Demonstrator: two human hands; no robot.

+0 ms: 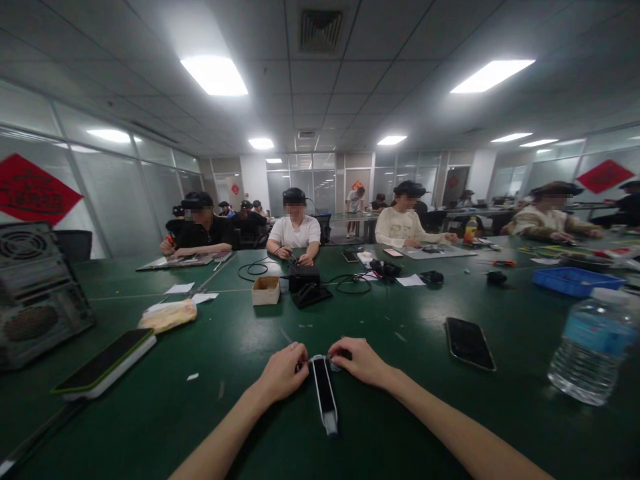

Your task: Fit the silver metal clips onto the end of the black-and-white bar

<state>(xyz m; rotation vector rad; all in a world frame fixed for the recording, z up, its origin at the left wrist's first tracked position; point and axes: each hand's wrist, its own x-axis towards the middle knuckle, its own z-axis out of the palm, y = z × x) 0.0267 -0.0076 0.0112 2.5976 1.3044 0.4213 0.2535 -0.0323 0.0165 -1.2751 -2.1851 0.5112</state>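
Observation:
A slim, pen-like device [325,390] with a long black face and a white frame lies on the green table [240,427], its narrow tip towards me. Left of its far end is my left hand [286,370], fingers curled together around something small and dark that is mostly hidden. My right hand [363,361] is on the other side, thumb and fingers pinched over a small greyish piece [335,367] too unclear to name. Both hands rest low over the tabletop, close beside the device.
A phone [469,343] and a water bottle [593,347] stand to the right, near a blue tray [575,280]. Leftward are a green-edged device [107,363] and a computer case [40,293]. Ahead sit a small box [266,291], a black box [304,279], cables and several people.

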